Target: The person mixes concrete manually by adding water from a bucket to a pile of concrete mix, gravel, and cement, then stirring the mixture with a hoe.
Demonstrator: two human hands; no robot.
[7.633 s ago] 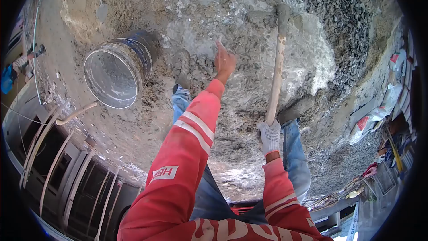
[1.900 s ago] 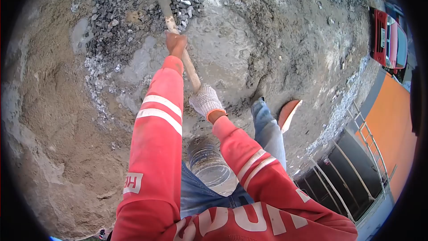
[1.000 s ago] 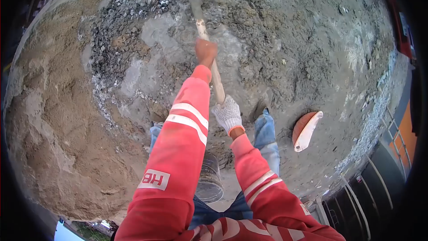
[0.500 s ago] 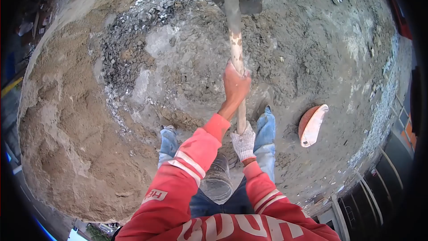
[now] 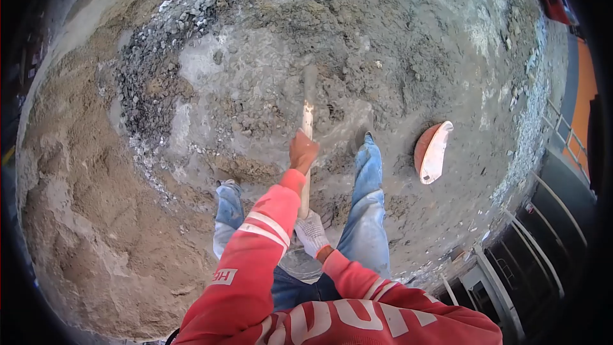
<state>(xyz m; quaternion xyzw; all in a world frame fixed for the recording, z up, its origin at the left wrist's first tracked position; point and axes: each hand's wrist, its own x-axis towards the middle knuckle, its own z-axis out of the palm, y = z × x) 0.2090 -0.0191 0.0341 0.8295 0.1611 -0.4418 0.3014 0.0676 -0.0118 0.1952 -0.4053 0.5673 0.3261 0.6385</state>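
The left hand (image 5: 302,151), bare, is reaching forward on a nearly straight arm, its fingers wrapping the wooden handle (image 5: 306,153) of a hoe partway down. The right hand (image 5: 312,234), wearing a white knit glove, is gripping the handle's near end close to the body, fingers curling shut around it. The handle is running straight ahead between the person's jeans-clad legs, its far end sinking into the wet grey concrete mix (image 5: 268,89) on the ground. The red left sleeve (image 5: 255,249) is showing a white patch reading "HB", seen upside down. An orange bowl-shaped pan (image 5: 432,151) is lying on its side to the right
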